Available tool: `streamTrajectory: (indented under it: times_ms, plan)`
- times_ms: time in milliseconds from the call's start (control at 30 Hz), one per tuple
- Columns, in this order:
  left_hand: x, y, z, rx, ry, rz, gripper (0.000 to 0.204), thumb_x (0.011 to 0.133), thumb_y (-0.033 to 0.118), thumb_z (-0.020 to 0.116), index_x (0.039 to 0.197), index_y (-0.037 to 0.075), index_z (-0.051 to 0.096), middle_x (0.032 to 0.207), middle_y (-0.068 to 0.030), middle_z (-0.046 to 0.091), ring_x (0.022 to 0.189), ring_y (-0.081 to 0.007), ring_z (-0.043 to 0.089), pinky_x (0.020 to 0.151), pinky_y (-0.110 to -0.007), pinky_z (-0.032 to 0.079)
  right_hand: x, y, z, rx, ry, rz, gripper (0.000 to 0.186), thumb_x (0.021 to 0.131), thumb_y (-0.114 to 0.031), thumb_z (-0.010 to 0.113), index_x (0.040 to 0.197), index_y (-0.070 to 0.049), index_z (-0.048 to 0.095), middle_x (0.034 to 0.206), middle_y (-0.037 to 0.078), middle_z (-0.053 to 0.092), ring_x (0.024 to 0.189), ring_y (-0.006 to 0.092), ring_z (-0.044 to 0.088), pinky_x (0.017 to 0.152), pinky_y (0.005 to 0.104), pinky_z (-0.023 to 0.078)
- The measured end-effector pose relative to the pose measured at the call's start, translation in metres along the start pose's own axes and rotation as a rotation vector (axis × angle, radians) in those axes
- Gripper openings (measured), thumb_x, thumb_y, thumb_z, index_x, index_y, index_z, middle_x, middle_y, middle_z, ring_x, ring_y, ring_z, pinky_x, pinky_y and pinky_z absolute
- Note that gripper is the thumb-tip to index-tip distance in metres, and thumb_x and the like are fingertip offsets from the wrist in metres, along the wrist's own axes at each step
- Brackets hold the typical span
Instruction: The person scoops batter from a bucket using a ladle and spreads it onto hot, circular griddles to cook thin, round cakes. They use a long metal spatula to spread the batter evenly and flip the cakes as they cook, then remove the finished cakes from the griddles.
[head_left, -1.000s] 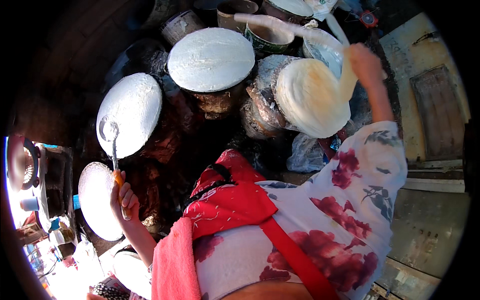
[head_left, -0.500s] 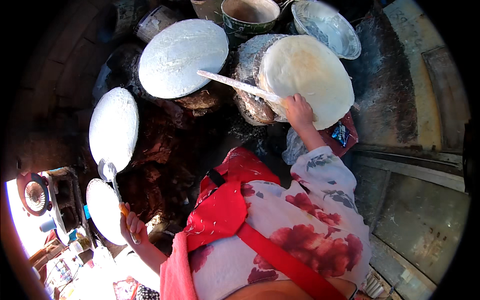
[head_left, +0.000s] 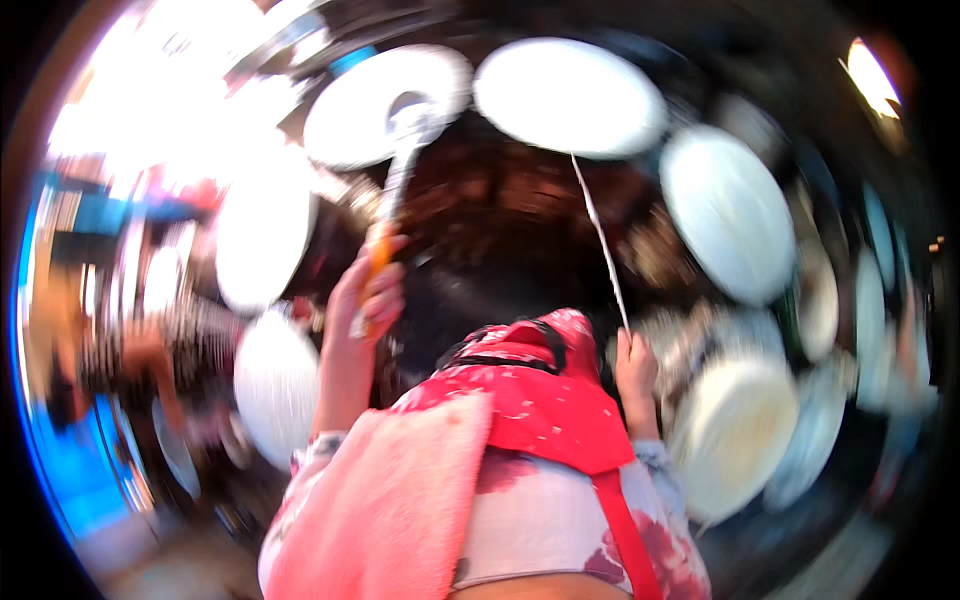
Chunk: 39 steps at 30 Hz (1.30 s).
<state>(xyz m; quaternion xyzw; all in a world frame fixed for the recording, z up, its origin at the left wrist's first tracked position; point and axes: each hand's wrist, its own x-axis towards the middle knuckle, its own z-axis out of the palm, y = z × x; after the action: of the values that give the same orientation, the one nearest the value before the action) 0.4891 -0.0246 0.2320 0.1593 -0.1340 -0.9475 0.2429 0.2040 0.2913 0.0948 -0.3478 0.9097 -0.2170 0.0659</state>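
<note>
Your left hand [head_left: 370, 295], forearm reaching forward, grips a ladle [head_left: 397, 185], its bowl over or on a white disc [head_left: 345, 125]; your right hand [head_left: 637, 370], nearer your body, clasps a thin stick [head_left: 597, 225] slanting toward a second disc [head_left: 570, 100].

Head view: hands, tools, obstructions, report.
Left hand closed on orange-handled ladle. Right hand gripping thin pale stick. Ladle overlaps round white plate in view; contact unclear, blurred.

stick [head_left: 600, 235]: now away from yellowed disc [head_left: 735, 430] | ladle [head_left: 398, 185]: moved over another white disc [head_left: 350, 110]
</note>
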Motion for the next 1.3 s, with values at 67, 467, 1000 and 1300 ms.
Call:
streamTrajectory:
  times_ms: [67,467,1000,1300]
  plan:
    - [-0.054,0.000,-0.020,0.049,0.123,0.132,0.043,0.095,0.031,0.050,0.129,0.007,0.039,0.066,0.0013,0.041,0.043,-0.0062,0.041,0.040,-0.019,0.035,0.017,-0.038,0.015,-0.057,-0.278,-0.214,0.032,0.092,-0.034,0.051,0.080,-0.005,0.055,0.081,0.019,0.058,0.074,0.0412,0.058,0.062,0.0491,0.046]
    - [-0.355,-0.121,-0.068,-0.087,0.951,0.919,0.030,0.096,0.023,0.050,0.122,0.009,0.043,0.070,0.0004,0.042,0.044,-0.0046,0.039,0.041,-0.020,0.036,0.049,-0.219,0.136,-0.431,-0.911,-1.095,0.040,0.092,-0.040,0.048,0.075,-0.005,0.058,0.076,0.016,0.062,0.073,0.0362,0.061,0.064,0.0464,0.047]
    - [-0.529,-0.193,-0.284,1.052,2.071,-0.059,0.034,0.090,0.027,0.054,0.111,0.001,0.046,0.075,-0.0142,0.061,0.053,-0.0249,0.060,0.050,-0.036,0.050,-0.031,-0.269,0.143,-0.547,-0.920,-1.247,0.039,0.092,-0.038,0.048,0.076,-0.003,0.055,0.071,0.021,0.060,0.072,0.0404,0.059,0.061,0.0486,0.044]
    - [-0.505,-0.219,-0.257,0.009,1.494,0.344,0.036,0.094,0.039,0.050,0.109,0.007,0.046,0.062,-0.0006,0.044,0.043,-0.0109,0.043,0.040,-0.027,0.038,-0.119,-0.336,0.221,-0.178,-1.373,-1.089,0.041,0.094,-0.038,0.045,0.083,-0.002,0.060,0.064,0.016,0.059,0.057,0.0300,0.059,0.052,0.0390,0.044]
